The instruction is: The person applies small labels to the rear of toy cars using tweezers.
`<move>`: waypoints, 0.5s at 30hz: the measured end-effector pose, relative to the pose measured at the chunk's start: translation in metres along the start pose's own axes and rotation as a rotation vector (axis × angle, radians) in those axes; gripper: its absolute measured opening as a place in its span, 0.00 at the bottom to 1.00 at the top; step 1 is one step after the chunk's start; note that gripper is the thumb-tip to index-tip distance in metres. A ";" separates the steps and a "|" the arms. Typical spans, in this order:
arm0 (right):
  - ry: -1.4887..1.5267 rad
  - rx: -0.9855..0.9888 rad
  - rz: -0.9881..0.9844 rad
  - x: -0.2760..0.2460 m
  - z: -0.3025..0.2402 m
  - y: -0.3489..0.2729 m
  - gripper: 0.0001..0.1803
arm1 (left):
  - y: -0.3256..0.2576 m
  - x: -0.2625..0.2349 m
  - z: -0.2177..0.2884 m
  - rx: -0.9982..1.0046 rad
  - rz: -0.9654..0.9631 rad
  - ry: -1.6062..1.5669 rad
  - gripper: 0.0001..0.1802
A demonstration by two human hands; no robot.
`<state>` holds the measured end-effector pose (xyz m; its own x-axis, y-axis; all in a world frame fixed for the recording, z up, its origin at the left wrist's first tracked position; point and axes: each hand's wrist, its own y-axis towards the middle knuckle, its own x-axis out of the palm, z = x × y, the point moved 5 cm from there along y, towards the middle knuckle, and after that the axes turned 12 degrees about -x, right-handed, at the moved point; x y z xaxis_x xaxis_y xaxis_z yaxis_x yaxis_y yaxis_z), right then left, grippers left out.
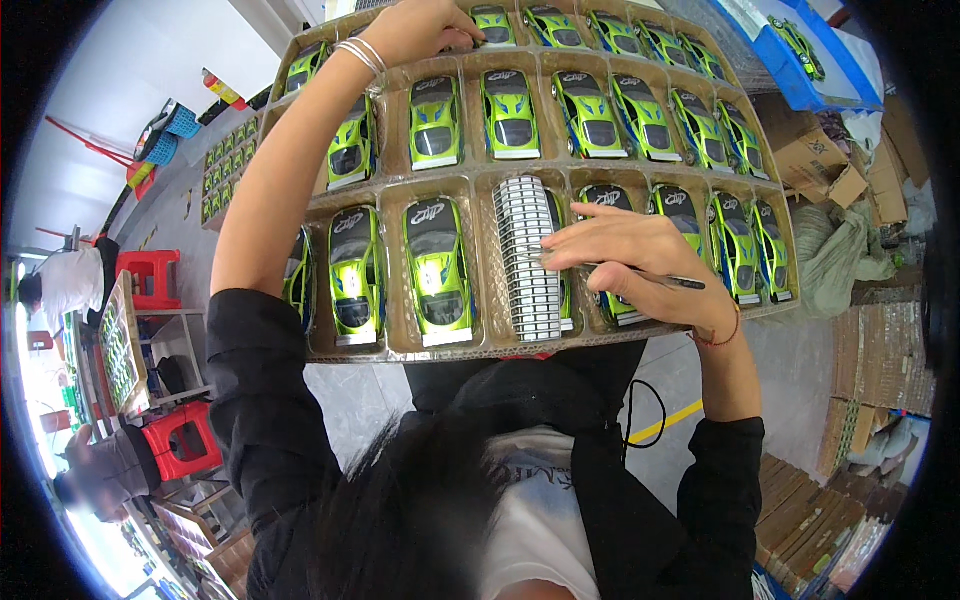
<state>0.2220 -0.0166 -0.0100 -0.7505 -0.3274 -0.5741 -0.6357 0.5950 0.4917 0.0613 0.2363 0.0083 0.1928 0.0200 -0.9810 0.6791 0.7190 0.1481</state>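
A shallow tray (390, 190) with divided compartments holds rows of lime-green toy cars (438, 275) with black hoods and blue trim. My left hand (425, 30) reaches to the far row, fingers curled together beside a toy car (491, 26); what is between the fingertips is hidden. Over the near row, my right hand (640, 255) has slim dark tweezers (685, 283) under its fingers, their tips pointing left. Those tips meet a curved white sheet of small black-bordered stickers (525, 265), which lies over a near-row compartment and partly covers the car there.
A blue bin (800, 60) with another green car stands at the far right. Cardboard boxes (815, 160) and flattened stacks (870, 350) line the right side. To the left are red stools (185, 440), workbenches and other people (105, 470).
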 end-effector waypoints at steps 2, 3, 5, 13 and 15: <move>0.029 0.008 0.004 0.002 -0.002 0.001 0.13 | -0.011 -0.005 -0.005 0.401 0.306 -0.119 0.13; 0.002 -0.008 0.016 0.003 -0.001 0.003 0.13 | 0.000 -0.001 -0.003 0.212 0.170 0.015 0.14; -0.004 -0.011 0.024 0.003 -0.001 0.003 0.12 | 0.008 0.001 0.002 0.026 0.031 0.143 0.14; -0.041 0.041 0.022 0.000 0.005 0.001 0.19 | 0.007 0.002 0.021 0.139 0.399 -0.012 0.16; -0.051 0.080 0.021 0.001 0.003 0.002 0.20 | 0.008 0.012 0.017 0.180 0.498 -0.108 0.19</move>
<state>0.2202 -0.0134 -0.0112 -0.7518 -0.2781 -0.5979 -0.6024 0.6584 0.4512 0.0809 0.2305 0.0001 0.5875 0.2501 -0.7696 0.5955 0.5104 0.6204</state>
